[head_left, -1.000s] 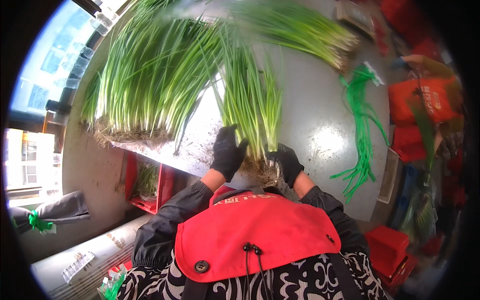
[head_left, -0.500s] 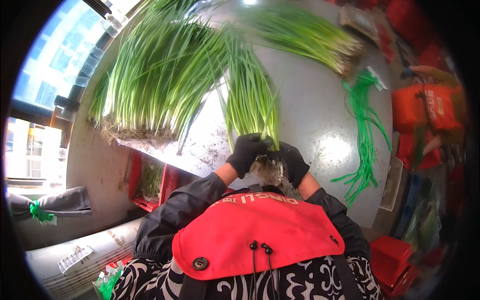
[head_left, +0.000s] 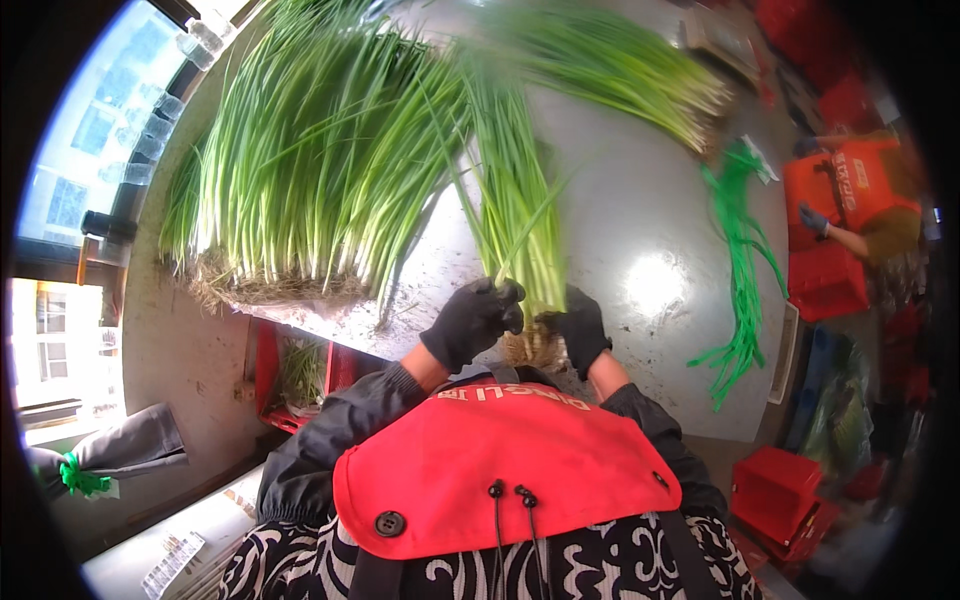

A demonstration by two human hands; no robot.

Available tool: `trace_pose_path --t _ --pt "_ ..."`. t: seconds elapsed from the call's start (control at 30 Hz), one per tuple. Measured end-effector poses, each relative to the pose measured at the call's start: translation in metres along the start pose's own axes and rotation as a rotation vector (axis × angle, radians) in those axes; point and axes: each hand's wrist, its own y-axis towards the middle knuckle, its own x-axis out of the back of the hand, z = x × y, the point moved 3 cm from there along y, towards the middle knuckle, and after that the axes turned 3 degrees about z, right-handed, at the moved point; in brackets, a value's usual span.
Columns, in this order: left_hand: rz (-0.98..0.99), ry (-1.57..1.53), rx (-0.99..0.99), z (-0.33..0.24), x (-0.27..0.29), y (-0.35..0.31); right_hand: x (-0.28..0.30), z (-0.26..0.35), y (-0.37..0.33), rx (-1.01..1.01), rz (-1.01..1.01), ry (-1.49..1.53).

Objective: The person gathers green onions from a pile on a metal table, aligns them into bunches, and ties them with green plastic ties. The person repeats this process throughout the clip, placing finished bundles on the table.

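A small bunch of green onions (head_left: 522,220) lies in front of me on the grey metal table, its roots toward my body. My right hand (head_left: 580,325), in a black glove, is closed around the right side of the bunch just above the muddy roots. My left hand (head_left: 473,322), gloved the same way, is closed beside the bunch and pinches a single green onion stalk that slants up to the right across the others. The fingertips of the right hand are partly hidden by the stalks.
A large pile of green onions (head_left: 300,190) with dirty roots covers the table's left side. Another bundle (head_left: 640,75) lies at the far right, above green ties (head_left: 740,270) hanging together. A co-worker in an orange apron (head_left: 860,185) is at right. Red crates (head_left: 775,490) stand lower right.
My left hand has moved left and slightly down, away from the bunch, with a stalk in its fingers. The right hand stays at the roots. The co-worker's arm has shifted.
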Motion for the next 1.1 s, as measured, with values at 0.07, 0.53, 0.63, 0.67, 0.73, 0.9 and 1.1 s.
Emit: trace_pose_path --t 0.07,0.53,0.63,0.67,0.73,0.9,1.1 --pt "0.016 0.560 -0.058 -0.041 -0.032 -0.019 0.011 -0.060 0.007 -0.181 -0.017 0.531" --pt "-1.118 1.867 0.433 -0.304 0.166 -0.440 0.027 -0.057 0.041 -0.352 0.277 0.813" --pt "-1.639 2.372 0.487 -0.314 0.123 -0.424 0.043 -0.021 0.030 -0.165 0.253 0.734" --pt "-1.663 2.440 0.394 -0.302 0.090 -0.388 0.047 -0.025 0.027 -0.091 0.195 0.687" --pt "-1.486 2.466 0.042 -0.289 0.082 -0.348 0.041 -0.048 0.028 -0.271 0.258 0.769" --pt "-0.471 1.969 -0.326 -0.188 0.065 -0.150 0.044 -0.073 0.019 -0.397 0.154 0.772" --pt "0.084 1.690 -0.149 -0.044 -0.004 0.004 0.064 -0.069 0.003 -0.455 0.103 0.799"
